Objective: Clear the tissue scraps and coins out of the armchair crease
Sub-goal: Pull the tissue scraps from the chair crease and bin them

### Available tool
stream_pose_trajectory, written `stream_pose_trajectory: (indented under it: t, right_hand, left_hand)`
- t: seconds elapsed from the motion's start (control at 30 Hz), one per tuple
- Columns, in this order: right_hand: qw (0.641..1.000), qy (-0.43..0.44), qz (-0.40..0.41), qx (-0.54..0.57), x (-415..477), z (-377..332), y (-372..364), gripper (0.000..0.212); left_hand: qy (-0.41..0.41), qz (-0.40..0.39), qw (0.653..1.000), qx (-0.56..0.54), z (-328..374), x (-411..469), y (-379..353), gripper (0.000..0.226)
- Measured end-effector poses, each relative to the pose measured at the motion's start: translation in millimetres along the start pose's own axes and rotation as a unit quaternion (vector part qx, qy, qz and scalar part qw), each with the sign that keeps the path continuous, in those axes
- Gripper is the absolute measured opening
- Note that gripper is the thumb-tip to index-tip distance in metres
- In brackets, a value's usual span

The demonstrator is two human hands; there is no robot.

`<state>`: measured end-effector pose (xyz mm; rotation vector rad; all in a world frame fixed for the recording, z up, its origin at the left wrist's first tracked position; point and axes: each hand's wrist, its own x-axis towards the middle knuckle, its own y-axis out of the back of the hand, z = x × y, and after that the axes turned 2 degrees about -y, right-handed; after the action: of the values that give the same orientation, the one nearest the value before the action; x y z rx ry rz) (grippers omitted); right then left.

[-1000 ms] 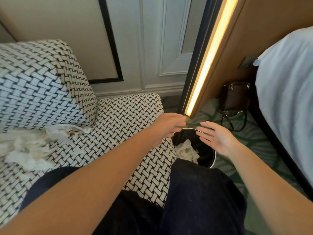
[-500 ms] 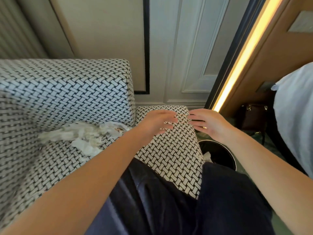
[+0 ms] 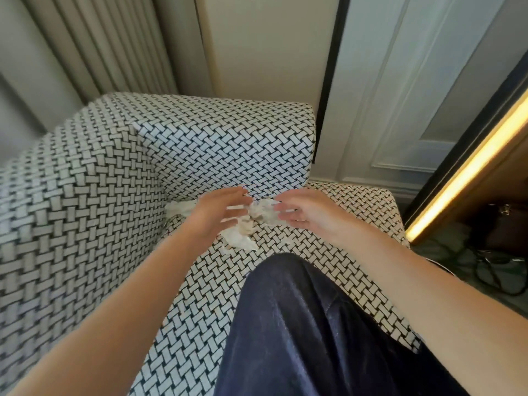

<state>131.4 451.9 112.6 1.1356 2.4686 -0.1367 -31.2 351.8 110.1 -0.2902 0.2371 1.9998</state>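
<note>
Crumpled white tissue scraps (image 3: 258, 214) lie in the crease where the armchair seat (image 3: 285, 270) meets its arm and back. My left hand (image 3: 220, 211) hovers over the left side of the pile, fingers spread and loosely bent. My right hand (image 3: 303, 211) reaches in from the right, fingers stretched toward the same scraps, touching or nearly touching them. Neither hand holds anything. More tissue (image 3: 180, 208) pokes out behind my left wrist. No coins are visible.
The armchair's woven black-and-white arm (image 3: 71, 210) rises at left and its back (image 3: 228, 138) stands ahead. My knee in dark trousers (image 3: 300, 324) rests on the seat. A lit strip (image 3: 463, 178), a dark handbag (image 3: 503, 224) and cables (image 3: 491, 270) are at right.
Both hands moved from over the bin at the right back to the armchair crease and now sit over the tissue pile. The view swung left; the bin is out of sight.
</note>
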Motion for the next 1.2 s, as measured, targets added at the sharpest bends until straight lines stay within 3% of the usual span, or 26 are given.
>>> stream_pose_trajectory:
  t: [0.17,0.27,0.37,0.47,0.53,0.63,0.8,1.0,1.1,1.2]
  right_hand:
    - [0.997,0.022,-0.046,-0.052,14,11,-61,0.015]
    - [0.979,0.069,-0.055,-0.184,23,17,-89,0.022]
    - [0.934,0.115,-0.043,-0.334,34,31,-107,0.027]
    - [0.861,0.125,-0.05,-0.49,45,50,-117,0.027]
    - [0.797,0.094,-0.082,-0.59,51,59,-122,0.035]
    - [0.763,0.019,-0.129,-0.632,55,65,-124,0.051]
    - [0.765,-0.043,-0.189,-0.614,63,68,-123,0.068]
    - [0.807,-0.035,-0.143,-0.572,60,62,-121,0.044]
    - [0.848,-0.005,-0.129,-0.514,55,57,-117,0.049]
    - [0.893,0.043,-0.087,-0.439,53,55,-113,0.02]
  left_hand:
    - [0.037,0.083,0.995,-0.038,-23,-7,51,0.021]
    - [0.062,0.113,0.99,-0.061,-37,-12,68,0.022]
    - [0.081,0.132,0.985,-0.076,-49,-16,78,0.022]
    - [0.092,0.145,0.981,-0.086,-60,-18,83,0.018]
    - [0.1,0.154,0.979,-0.087,-67,-18,86,0.019]
    - [0.116,0.156,0.976,-0.095,-75,-19,85,0.019]
    - [0.136,0.151,0.973,-0.107,-90,-26,84,0.018]
    - [0.145,0.161,0.969,-0.123,-94,-31,82,0.016]
    - [0.142,0.157,0.97,-0.121,-95,-32,82,0.018]
    - [0.133,0.175,0.971,-0.089,-96,-34,85,0.017]
